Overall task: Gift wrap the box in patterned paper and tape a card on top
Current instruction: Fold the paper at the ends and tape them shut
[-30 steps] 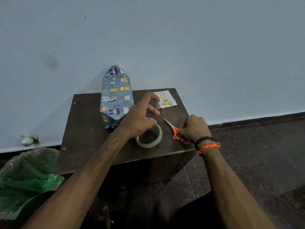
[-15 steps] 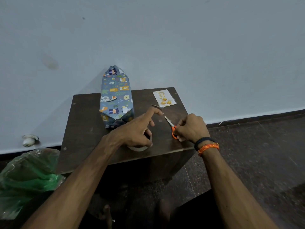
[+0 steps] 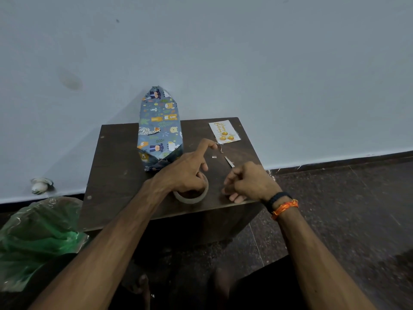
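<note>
Brown wooden table (image 3: 116,175) edge first: the left hand (image 3: 185,173) rests on the tape roll (image 3: 192,195), fingers curled into it, forefinger stretched out. Just beside it, the right hand (image 3: 248,182) grips scissors (image 3: 229,161), blades poking forward. Farther back stands the wrapped box (image 3: 159,130); the card (image 3: 224,132) lies at the far right corner.

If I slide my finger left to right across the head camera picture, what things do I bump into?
Green plastic bag → wrapped box → tape roll → card → orange wristband.
</note>
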Action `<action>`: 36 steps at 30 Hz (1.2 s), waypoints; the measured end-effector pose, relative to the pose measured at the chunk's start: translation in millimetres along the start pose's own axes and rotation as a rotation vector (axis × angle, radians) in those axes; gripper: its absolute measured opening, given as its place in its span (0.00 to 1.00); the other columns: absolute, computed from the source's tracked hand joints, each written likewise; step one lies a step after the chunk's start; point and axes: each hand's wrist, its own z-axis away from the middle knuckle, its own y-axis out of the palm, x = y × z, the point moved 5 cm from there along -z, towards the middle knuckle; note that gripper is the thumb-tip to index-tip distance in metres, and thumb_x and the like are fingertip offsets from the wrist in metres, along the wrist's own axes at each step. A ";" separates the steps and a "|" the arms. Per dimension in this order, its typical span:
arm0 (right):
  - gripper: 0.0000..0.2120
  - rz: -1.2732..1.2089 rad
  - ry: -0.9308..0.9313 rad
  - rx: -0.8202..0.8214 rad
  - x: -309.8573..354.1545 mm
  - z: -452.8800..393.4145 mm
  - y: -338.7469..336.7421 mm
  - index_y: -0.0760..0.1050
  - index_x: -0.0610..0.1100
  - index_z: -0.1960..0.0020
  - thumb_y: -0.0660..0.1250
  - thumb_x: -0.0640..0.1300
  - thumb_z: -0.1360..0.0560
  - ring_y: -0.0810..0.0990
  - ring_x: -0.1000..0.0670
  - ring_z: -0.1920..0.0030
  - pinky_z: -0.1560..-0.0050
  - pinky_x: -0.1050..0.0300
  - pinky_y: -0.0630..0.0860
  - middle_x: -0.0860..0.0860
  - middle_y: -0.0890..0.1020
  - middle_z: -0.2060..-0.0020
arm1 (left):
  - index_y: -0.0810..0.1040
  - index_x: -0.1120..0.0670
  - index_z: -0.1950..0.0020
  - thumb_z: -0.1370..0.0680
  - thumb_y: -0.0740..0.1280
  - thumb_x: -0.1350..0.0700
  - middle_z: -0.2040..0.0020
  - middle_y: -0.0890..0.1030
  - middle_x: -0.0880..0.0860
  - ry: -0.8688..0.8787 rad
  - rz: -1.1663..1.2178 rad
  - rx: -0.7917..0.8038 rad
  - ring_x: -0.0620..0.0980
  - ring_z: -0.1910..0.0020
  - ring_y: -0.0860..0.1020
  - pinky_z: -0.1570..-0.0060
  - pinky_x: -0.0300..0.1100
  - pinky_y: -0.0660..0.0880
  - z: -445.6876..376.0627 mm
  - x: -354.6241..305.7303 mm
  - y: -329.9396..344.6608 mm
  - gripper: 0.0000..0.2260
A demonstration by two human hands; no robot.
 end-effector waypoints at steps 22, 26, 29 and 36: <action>0.03 -0.166 -0.417 0.111 7.1 -10.0 -11.4 0.79 0.42 0.50 0.70 0.36 0.21 0.79 0.53 0.63 0.61 0.57 0.76 0.55 0.83 0.57 | 0.64 0.44 0.36 0.29 0.53 0.79 0.53 0.85 0.57 0.043 0.496 -0.162 0.54 0.51 0.83 0.46 0.47 0.79 6.0 -12.3 -28.0 0.34; 0.05 -0.400 -0.414 0.199 -0.6 -9.7 -18.5 0.76 0.40 0.50 0.68 0.41 0.25 0.72 0.49 0.69 0.67 0.62 0.70 0.46 0.81 0.62 | 0.63 0.50 0.33 0.30 0.53 0.81 0.50 0.85 0.61 0.082 0.600 -0.123 0.56 0.51 0.83 0.48 0.46 0.78 7.4 -21.5 -28.6 0.33; 0.06 -0.463 -0.406 0.197 -3.2 -13.8 -21.4 0.76 0.40 0.50 0.66 0.41 0.25 0.68 0.49 0.69 0.67 0.59 0.69 0.46 0.79 0.64 | 0.63 0.52 0.32 0.27 0.58 0.80 0.49 0.85 0.61 0.107 0.638 -0.096 0.57 0.50 0.83 0.52 0.47 0.78 8.0 -24.3 -27.2 0.32; 0.07 -0.532 -0.377 0.215 -7.0 -19.6 -22.2 0.77 0.39 0.49 0.65 0.41 0.25 0.67 0.52 0.70 0.66 0.59 0.71 0.46 0.78 0.64 | 0.62 0.53 0.29 0.32 0.68 0.72 0.47 0.85 0.60 0.143 0.631 -0.037 0.59 0.46 0.82 0.50 0.51 0.80 13.3 -30.5 -28.5 0.34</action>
